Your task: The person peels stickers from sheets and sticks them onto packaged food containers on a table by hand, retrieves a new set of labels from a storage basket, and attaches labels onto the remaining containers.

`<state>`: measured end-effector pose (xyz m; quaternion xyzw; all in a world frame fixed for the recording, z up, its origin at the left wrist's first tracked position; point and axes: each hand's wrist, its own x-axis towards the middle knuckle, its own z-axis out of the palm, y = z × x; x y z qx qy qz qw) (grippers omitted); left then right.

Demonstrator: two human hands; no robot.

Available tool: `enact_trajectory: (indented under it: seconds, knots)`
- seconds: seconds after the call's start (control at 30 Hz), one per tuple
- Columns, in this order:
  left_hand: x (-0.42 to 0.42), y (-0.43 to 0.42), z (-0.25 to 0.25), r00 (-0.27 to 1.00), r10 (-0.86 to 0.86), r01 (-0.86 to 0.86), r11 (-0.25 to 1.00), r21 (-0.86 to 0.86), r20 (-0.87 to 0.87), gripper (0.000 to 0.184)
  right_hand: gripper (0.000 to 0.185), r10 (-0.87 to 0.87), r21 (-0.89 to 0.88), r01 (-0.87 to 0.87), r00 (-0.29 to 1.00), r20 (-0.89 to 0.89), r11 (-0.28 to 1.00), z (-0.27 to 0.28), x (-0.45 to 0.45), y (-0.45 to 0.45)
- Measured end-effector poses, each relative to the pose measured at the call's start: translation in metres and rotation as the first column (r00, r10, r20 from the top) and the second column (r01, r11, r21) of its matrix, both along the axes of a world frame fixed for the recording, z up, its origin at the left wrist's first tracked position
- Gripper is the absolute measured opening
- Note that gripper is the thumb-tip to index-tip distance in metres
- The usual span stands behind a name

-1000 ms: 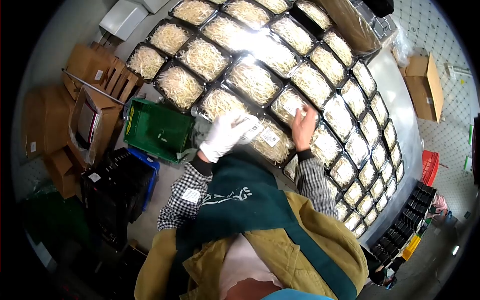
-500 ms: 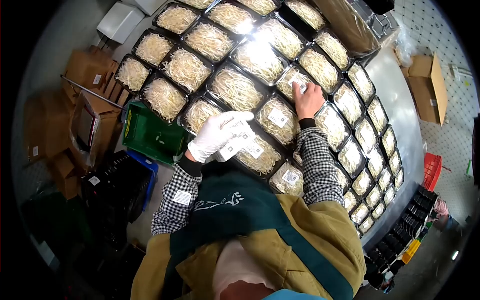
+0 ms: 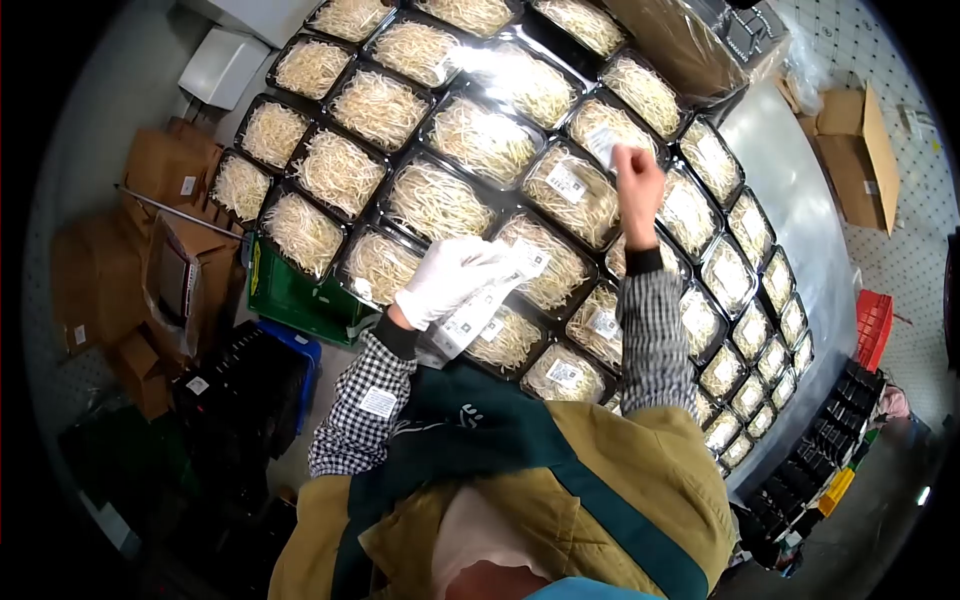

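My left hand (image 3: 452, 282), in a white glove, is closed around a strip of printed labels (image 3: 470, 318) that hangs over the near trays. My bare right hand (image 3: 638, 192) pinches a single white label (image 3: 601, 142) by its edge, above a black tray of bean sprouts (image 3: 618, 122). Just left of that hand, a film-wrapped sprout tray (image 3: 590, 208) bears a label (image 3: 566, 182). Beneath the strip, another tray (image 3: 505, 340) shows a label through the gap. Unlabelled sprout trays (image 3: 438, 200) lie to the left.
Rows of sprout trays cover the metal table (image 3: 790, 160), with labelled ones on the right. A green crate (image 3: 300, 300) and cardboard boxes (image 3: 165, 260) stand at left. A plastic-wrapped carton (image 3: 680, 45) sits at the far edge. Stacked black trays (image 3: 820, 450) and a red crate (image 3: 873, 330) are at right.
My right hand has lifted off a tray, leaving a label on it, and now holds another label farther right. The left hand still grips the strip. The view has shifted slightly.
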<state>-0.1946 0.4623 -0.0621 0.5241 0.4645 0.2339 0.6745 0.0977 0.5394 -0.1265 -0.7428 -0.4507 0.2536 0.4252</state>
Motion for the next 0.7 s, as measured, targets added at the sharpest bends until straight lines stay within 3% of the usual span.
enact_trajectory:
  seconds: [0.03,0.07,0.13,0.17,0.27,0.3,0.33,0.37,0.4,0.43,0.47,0.57,0.6,0.63,0.7]
  knots:
    - [-0.008,0.009,0.001,0.973,-0.170,0.196,0.966,0.167,-0.154,0.020,0.037,-0.023,0.048,0.018,0.994,0.110,0.999,-0.015,0.013,0.023]
    - [-0.005,0.009,0.005,0.996,-0.087,0.091,0.985,0.145,-0.038,0.018,0.038,-0.086,0.038,0.079,0.965,0.246,0.996,-0.034,0.019,0.042]
    - [0.001,0.006,0.015,0.979,0.091,-0.105,0.992,0.064,0.183,0.017,0.039,-0.030,-0.011,0.059,0.655,0.755,0.998,-0.047,0.009,0.051]
    - [-0.007,0.011,0.025,0.993,0.007,0.000,0.998,-0.067,0.116,0.018,0.045,0.011,-0.088,0.084,0.662,0.749,0.993,-0.050,0.009,0.052]
    - [0.016,0.015,0.049,0.929,0.339,-0.317,0.936,-0.154,0.148,0.015,0.042,-0.109,0.012,0.136,0.739,0.665,0.991,-0.044,0.013,0.037]
    - [0.014,0.018,0.043,0.958,0.270,-0.262,0.961,-0.088,0.096,0.013,0.034,-0.092,0.079,0.057,0.824,0.559,0.995,-0.037,0.007,0.024]
    - [0.017,0.024,0.037,0.971,0.234,-0.233,0.972,-0.027,0.052,0.013,0.034,0.080,-0.131,-0.054,0.975,0.208,0.990,-0.014,-0.005,0.010]
    - [0.019,0.027,0.032,0.980,0.201,-0.201,0.979,0.025,0.002,0.013,0.039,0.238,-0.132,-0.286,0.925,-0.295,0.949,0.020,-0.027,-0.010]
    - [0.022,0.025,0.027,0.985,0.164,-0.161,0.985,0.065,-0.052,0.014,0.042,0.292,-0.323,-0.488,0.815,-0.500,0.811,0.049,-0.043,-0.025]
    - [0.027,0.024,0.018,0.976,0.210,-0.201,0.971,0.133,-0.059,0.017,0.027,0.442,-0.106,-0.658,0.607,-0.660,0.746,0.069,-0.056,-0.040]
    - [0.034,0.026,0.018,0.967,0.248,-0.241,0.963,0.119,-0.051,0.016,0.024,0.370,-0.050,-0.624,0.524,-0.767,0.780,0.061,-0.068,-0.057]
    - [0.044,0.022,0.005,0.951,0.310,-0.309,0.949,0.058,-0.012,0.017,0.013,0.348,-0.059,-0.559,0.593,-0.726,0.827,0.059,-0.060,-0.058]
    - [0.049,0.024,0.009,0.960,0.278,-0.271,0.940,0.205,-0.007,0.018,0.011,0.364,-0.072,-0.545,0.647,-0.670,0.835,0.059,-0.049,-0.046]
    - [0.045,0.025,0.008,0.980,0.199,-0.197,0.977,0.083,-0.019,0.017,0.014,0.334,-0.006,-0.381,0.817,-0.470,0.924,0.038,-0.031,-0.027]
    - [0.027,0.029,0.013,0.999,0.036,-0.044,0.974,-0.223,-0.040,0.017,0.025,0.135,0.087,-0.115,0.948,-0.287,0.990,0.028,0.021,0.035]
